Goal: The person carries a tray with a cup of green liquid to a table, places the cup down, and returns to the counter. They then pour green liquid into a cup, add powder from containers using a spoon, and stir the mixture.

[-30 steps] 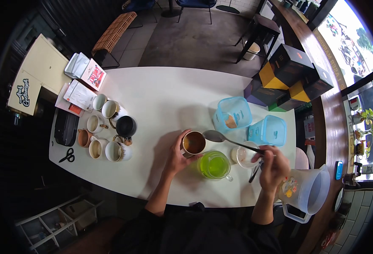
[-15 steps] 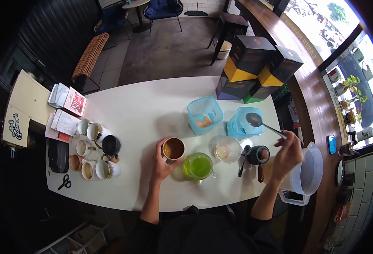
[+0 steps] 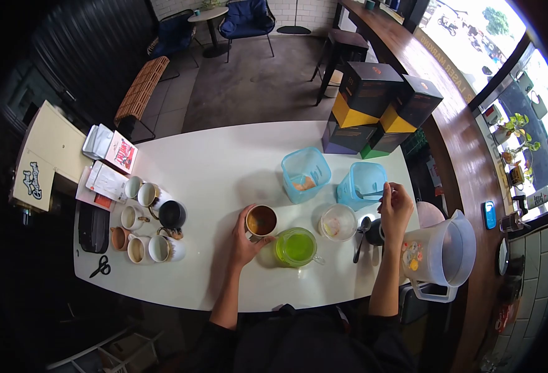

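Note:
My left hand (image 3: 243, 245) is closed around a cup (image 3: 262, 221) of brown liquid standing on the white table. A glass jug of bright green liquid (image 3: 297, 247) sits just to its right. My right hand (image 3: 396, 210) grips the handle of a metal spoon (image 3: 372, 194). The spoon's bowl reaches into the right-hand blue container (image 3: 347, 194), where the wall partly hides it. Close by stand a second blue container (image 3: 292, 180) with some brown matter in its bottom and a clear plastic cup (image 3: 338, 222). Under my right forearm, a dark round object (image 3: 374, 232) is partly covered.
A dark spoon (image 3: 360, 241) lies near the clear cup. At the right edge stands a large plastic pitcher (image 3: 432, 256). Stacked boxes (image 3: 373, 93) occupy the far right corner. Several mugs (image 3: 138, 248), white packets (image 3: 108, 180) and scissors (image 3: 101, 266) are on the left.
My right hand has moved left and lowered the spoon from above into the right blue container. My left hand still holds the cup. The whole view has shifted slightly.

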Demonstrator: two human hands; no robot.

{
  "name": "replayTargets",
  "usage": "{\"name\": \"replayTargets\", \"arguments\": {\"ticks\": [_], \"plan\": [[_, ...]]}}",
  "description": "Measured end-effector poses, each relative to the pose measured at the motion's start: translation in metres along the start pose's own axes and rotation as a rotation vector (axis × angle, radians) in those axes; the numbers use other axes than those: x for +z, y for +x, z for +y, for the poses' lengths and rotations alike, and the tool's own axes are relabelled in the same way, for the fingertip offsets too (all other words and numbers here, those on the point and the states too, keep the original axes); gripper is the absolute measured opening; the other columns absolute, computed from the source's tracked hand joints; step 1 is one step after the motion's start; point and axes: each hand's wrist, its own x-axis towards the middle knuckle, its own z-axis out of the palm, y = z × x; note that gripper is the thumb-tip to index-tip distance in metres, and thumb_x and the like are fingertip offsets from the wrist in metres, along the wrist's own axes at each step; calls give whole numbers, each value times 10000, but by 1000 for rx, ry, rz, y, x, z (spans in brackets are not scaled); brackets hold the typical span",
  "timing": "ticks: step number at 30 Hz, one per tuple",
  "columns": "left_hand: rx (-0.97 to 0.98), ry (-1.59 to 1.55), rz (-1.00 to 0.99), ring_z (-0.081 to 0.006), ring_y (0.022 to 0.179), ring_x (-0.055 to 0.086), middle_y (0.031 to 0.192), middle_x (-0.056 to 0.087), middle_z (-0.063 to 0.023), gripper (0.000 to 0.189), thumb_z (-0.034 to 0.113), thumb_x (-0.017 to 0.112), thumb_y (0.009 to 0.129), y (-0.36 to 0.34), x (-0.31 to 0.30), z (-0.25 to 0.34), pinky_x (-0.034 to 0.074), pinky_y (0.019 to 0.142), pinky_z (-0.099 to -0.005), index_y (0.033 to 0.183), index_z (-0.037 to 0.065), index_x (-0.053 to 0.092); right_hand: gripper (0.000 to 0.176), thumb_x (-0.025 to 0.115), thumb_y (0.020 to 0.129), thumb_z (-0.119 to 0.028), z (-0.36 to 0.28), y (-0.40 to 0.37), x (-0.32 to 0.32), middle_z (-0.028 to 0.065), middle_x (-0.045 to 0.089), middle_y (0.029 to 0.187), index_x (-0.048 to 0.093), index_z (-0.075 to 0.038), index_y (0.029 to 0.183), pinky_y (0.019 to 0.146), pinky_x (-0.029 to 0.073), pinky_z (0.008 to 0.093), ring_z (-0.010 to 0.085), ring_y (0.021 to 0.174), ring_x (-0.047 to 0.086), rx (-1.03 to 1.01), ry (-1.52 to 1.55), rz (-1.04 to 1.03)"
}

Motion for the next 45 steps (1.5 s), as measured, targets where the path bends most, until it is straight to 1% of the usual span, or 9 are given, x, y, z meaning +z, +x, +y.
{"name": "replayTargets", "arguments": {"ticks": [6, 10, 20, 27, 35, 39, 41, 43, 45], "plan": [[54, 75, 27, -292, 1195, 543, 1305, 529, -165, 911, 301, 884, 641, 0, -2, -1, 479, 983, -400, 1365, 10, 412, 300, 630, 911, -119, 1, -5, -18, 56, 568, 674, 532, 27, 1153, 476, 400, 248, 93, 527, 551, 63, 88, -55], [67, 85, 66, -298, 1167, 565, 1274, 554, -183, 888, 277, 887, 642, 0, -2, 3, 486, 972, -401, 1347, -11, 429, 305, 592, 903, -25, -22, -21, -32, 50, 553, 710, 498, 10, 1191, 484, 382, 236, 66, 578, 539, 71, 88, -14], [14, 234, 115, -277, 1185, 557, 1293, 542, -171, 905, 196, 894, 632, -5, -20, 15, 491, 993, -391, 1367, -16, 412, 116, 562, 942, -50, -14, -51, -33, -4, 519, 759, 570, 16, 1037, 491, 329, 174, 17, 600, 461, -39, 114, -95], [4, 206, 27, -338, 1289, 439, 1386, 433, -191, 1050, 319, 881, 637, -15, -22, 17, 400, 1058, -439, 1451, 41, 279, 100, 565, 933, -48, -30, -71, -23, 27, 584, 767, 600, 45, 923, 532, 375, 198, 35, 612, 495, -59, 189, -113], [24, 223, 35, -293, 1271, 470, 1345, 481, -172, 731, 166, 779, 786, -49, -68, 40, 410, 1046, -419, 1391, 19, 396, 60, 602, 879, -16, -86, -102, 7, 55, 614, 690, 626, 40, 880, 578, 439, 239, 90, 589, 567, -133, 140, -204], [-32, 60, 75, -248, 1161, 565, 1269, 553, -145, 521, 103, 722, 834, -67, -109, 52, 460, 1001, -381, 1294, 0, 500, 67, 628, 835, -1, -118, -126, 53, 77, 584, 716, 647, 11, 898, 604, 447, 278, 134, 605, 584, -138, 181, -426], [-22, 37, 145, -226, 1122, 589, 1207, 593, -131, 478, 82, 724, 825, -75, -133, 54, 466, 991, -371, 1255, -2, 532, 112, 616, 861, -2, -135, -136, 74, 42, 591, 745, 631, 31, 967, 627, 454, 219, 74, 645, 576, -202, 169, -577], [36, 70, 294, -224, 1015, 629, 1095, 627, -122, 420, 60, 730, 803, -83, -154, 53, 513, 891, -329, 1194, 17, 580, 240, 648, 823, -1, -142, -142, 92, 91, 599, 909, 605, 22, 1058, 717, 481, 277, 162, 811, 619, -183, 114, -724], [58, 146, 402, -215, 976, 635, 1069, 634, -118, 404, 58, 737, 792, -91, -175, 57, 516, 857, -325, 1167, 12, 593, 400, 686, 779, -16, -145, -151, 109, 140, 561, 1095, 560, -7, 1158, 833, 474, 369, 281, 1012, 581, -388, -77, -542]]}}
